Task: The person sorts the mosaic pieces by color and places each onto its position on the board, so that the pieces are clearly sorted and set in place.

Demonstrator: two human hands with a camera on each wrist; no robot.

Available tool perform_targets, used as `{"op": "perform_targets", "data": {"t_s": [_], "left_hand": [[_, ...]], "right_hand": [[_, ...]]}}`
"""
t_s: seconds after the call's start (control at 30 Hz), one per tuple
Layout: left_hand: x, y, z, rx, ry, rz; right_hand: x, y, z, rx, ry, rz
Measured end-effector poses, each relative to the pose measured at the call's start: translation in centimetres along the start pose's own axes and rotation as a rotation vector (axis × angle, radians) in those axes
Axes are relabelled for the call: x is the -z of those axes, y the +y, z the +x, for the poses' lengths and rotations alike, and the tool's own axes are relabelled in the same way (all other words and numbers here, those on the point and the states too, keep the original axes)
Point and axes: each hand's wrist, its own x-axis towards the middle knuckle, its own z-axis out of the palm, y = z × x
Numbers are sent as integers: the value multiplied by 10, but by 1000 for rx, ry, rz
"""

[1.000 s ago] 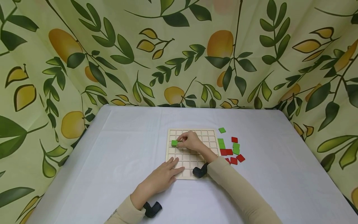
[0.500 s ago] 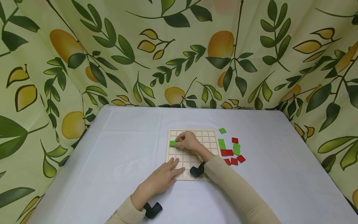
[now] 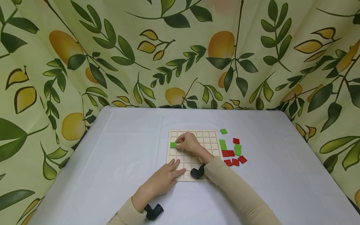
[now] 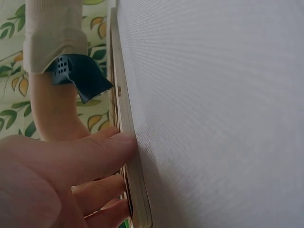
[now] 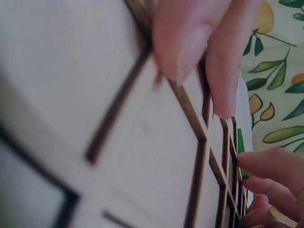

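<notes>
A pale wooden board (image 3: 202,134) with a grid of square cells lies on the table. One green square tile (image 3: 173,145) lies flat in a left-column cell, also seen edge-on as a green tile (image 5: 241,137) in the right wrist view. My right hand (image 3: 189,142) reaches across the board, its thumb and index finger at the tile's right edge, pinching it. My left hand (image 3: 161,178) rests on the board's lower left corner, fingers spread. In the left wrist view, the left thumb (image 4: 102,152) lies against the board's edge (image 4: 126,109).
Right of the board lie several red tiles (image 3: 235,162) and several green tiles (image 3: 237,150), with one green tile (image 3: 223,131) farther back. The white tablecloth (image 3: 132,140) runs to a patterned curtain (image 3: 180,62). A dark wrist mount (image 3: 198,172) hangs over the board.
The green tile has moved slightly left and down with my right hand and now lies flatter in its cell. The left hand stays in place.
</notes>
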Motion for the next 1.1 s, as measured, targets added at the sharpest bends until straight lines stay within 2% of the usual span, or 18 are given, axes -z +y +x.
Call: {"op": "perform_targets", "data": {"t_s": [0.3, 0.5, 0.67, 0.93, 1.1], "left_hand": [[-1, 0, 0, 0, -3, 7], [-2, 0, 1, 4, -5, 2], [-2, -1, 1, 2, 0, 8], [-2, 0, 1, 13, -13, 10], [-1, 0, 1, -5, -2, 35]], "right_hand": [[0, 2, -2, 8, -5, 14], [3, 3, -5, 34, 17, 35], [8, 7, -8, 18, 37, 54], [13, 14, -10, 8, 31, 125], [17, 21, -12, 9, 48, 177]]}}
